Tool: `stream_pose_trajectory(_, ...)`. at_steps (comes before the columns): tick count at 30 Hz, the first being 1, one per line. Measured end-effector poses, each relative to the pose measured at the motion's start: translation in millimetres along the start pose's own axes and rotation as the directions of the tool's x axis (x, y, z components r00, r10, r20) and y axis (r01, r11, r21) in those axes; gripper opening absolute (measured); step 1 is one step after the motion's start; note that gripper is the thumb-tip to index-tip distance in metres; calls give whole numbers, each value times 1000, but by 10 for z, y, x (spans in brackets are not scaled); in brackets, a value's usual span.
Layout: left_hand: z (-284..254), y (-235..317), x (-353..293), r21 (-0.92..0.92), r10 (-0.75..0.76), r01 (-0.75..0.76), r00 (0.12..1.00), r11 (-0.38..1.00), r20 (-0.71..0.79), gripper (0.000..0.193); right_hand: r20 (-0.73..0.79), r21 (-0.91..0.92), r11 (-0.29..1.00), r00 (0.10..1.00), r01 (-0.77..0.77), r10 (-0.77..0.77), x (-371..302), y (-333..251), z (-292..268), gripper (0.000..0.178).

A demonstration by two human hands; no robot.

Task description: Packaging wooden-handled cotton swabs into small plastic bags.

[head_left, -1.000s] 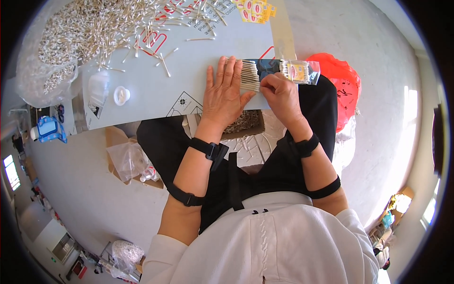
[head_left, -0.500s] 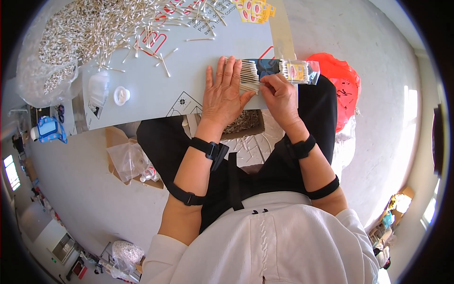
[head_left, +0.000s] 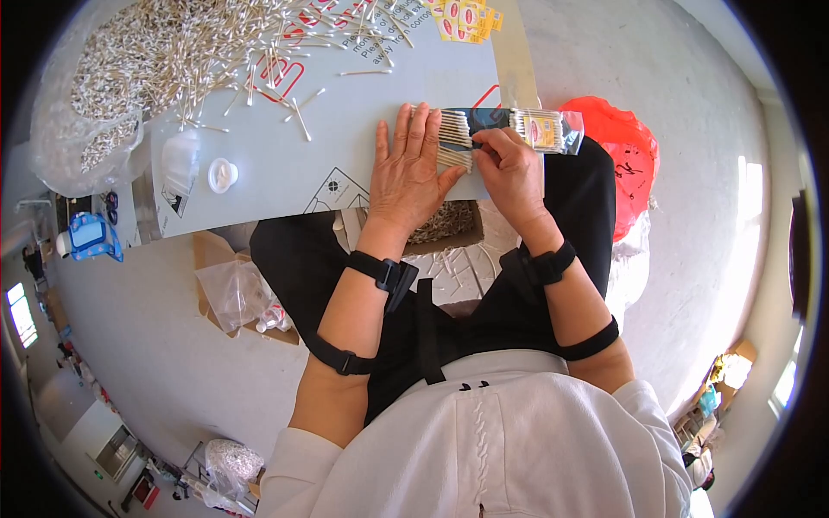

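A row of cotton swabs [head_left: 454,128] lies side by side on a dark blue strip [head_left: 489,117] near the table's right front edge. My left hand [head_left: 404,168] rests flat on the left part of this row, fingers stretched out, thumb pointing right. At the row's right ends, my right hand [head_left: 509,168] has thumb and fingers drawn together in a pinch. Whatever sits between those fingertips is too small to make out. Just beyond it, a clear bag of cotton swabs with a yellow label [head_left: 541,132] lies on the strip, its open-looking end overhanging the table edge.
A big heap of loose swabs [head_left: 147,60] spills from a clear bag at the far left. Yellow labels [head_left: 465,19] lie at the back. Nearer stand a small white round container [head_left: 222,175] and clear cups [head_left: 181,160]. A red plastic bag [head_left: 615,164] hangs at right; a carton [head_left: 445,226] sits below.
My right hand's fingertips have shifted slightly up along the swab ends, and its wrist has turned a little. My left hand stays in place on the row.
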State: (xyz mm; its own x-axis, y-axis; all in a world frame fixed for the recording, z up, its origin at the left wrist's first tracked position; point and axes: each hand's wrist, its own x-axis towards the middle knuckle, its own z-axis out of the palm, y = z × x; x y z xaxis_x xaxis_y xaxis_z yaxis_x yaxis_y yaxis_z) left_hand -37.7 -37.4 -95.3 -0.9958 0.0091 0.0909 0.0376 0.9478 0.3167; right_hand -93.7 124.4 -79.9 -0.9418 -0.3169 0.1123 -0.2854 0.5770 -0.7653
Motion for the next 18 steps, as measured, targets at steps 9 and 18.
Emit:
stream_pose_trajectory(9, 1, 4, 2, -4, -3, 3, 1000, 1000, -4, 85, 16, -47, 999, 1000, -3, 3, 19, 11, 23, 15)
stream_pose_trajectory(18, -6, 4, 5, -7, -7, 7, 1000, 1000, 2, 84, 37, -40, 999, 999, 11, -9, 39, -4, 32, 16)
